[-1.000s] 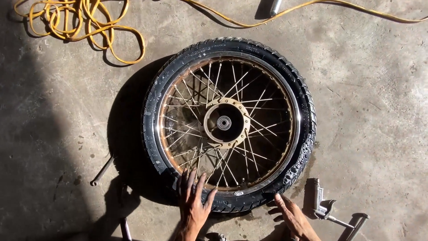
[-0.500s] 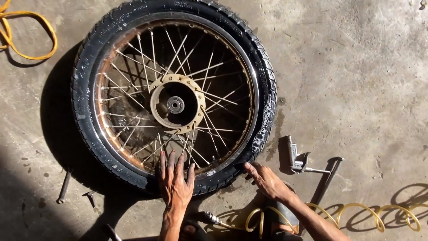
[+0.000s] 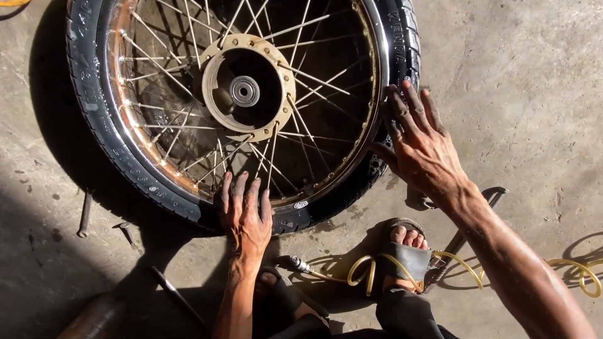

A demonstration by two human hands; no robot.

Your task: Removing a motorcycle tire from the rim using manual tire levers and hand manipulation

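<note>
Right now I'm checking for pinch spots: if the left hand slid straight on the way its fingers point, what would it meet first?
The left hand lies flat on the tyre, fingers pointing toward the hub. Going straight on, it would likely meet the rusty rim edge and then the spokes right by its fingertips.

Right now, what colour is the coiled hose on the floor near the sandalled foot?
The hose is yellow, shown best in the head view, looping beside the foot.

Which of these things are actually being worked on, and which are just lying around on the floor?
In hand:
- spoked wheel with its tyre
- left hand flat on the tyre and rim
- right hand pressing the tyre's side

Lying about:
- yellow hose by the sandalled foot
- metal rod on the concrete floor
</note>
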